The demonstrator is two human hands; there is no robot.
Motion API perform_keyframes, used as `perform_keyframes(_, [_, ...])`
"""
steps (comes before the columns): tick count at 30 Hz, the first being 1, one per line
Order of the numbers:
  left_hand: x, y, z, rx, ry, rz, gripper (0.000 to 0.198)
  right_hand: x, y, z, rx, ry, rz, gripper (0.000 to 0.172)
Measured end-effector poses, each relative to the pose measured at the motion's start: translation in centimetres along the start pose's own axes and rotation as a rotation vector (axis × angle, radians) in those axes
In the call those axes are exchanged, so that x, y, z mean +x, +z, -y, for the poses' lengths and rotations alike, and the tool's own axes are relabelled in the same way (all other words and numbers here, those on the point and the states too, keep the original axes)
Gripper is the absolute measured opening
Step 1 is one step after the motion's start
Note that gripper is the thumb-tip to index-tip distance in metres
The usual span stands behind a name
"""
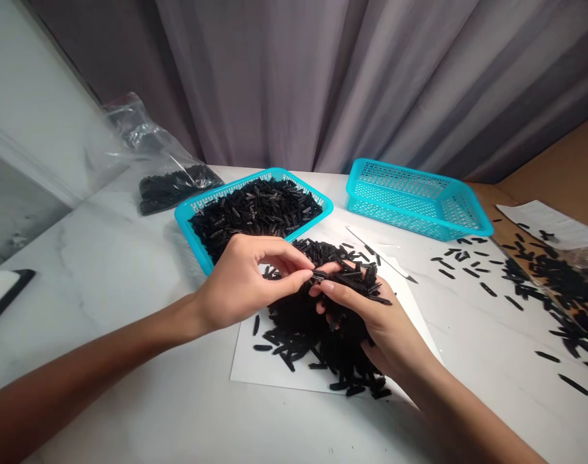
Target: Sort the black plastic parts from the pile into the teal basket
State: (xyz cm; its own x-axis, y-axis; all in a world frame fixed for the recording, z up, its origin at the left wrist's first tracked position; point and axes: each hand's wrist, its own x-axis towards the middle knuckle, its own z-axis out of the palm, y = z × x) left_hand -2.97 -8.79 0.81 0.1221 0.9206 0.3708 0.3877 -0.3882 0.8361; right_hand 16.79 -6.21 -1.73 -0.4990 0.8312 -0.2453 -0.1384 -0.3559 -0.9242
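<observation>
Pointing sideways, pinched black strip (318, 275)

A grey-purple curtain (255, 84) hangs in folds behind a white marbled table (105, 277), with a pale wall (28, 71) and a black-edged white object (4, 290) at the left and brown cardboard (559, 154) at the right.

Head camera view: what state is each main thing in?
Left hand: pinching thin black pieces
Right hand: cupping a handful
Left blue plastic mesh basket: filled with pieces
Right blue plastic mesh basket: upright
Clear plastic bag: partly filled
White rectangular sheet: flat, partly covered
Grey fabric curtain: hanging in folds
</observation>
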Motion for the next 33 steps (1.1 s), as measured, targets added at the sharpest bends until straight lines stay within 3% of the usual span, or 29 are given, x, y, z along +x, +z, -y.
perform_keyframes(9, [-0.4,0.9,0.4,-0.065,-0.101,-0.06,0.004,0.0,0.2,0.0,0.021,-0.035,-0.022,0.017])
perform_keyframes(17, [-0.8,1.7,0.2,-0.281,-0.342,-0.071,0.008,0.2,0.2,-0.3,-0.006,-0.084,-0.082,0.021])
perform_keyframes(23, [-0.9,1.9,0.3,-0.308,-0.353,-0.054,0.007,0.1,0.4,-0.3,-0.01,-0.102,-0.086,0.018])
perform_keyframes(33, [-1.3,2.3,0.3,-0.371,-0.38,-0.047,0.013,-0.1,0.5,-0.2,0.064,0.004,-0.109,0.015])
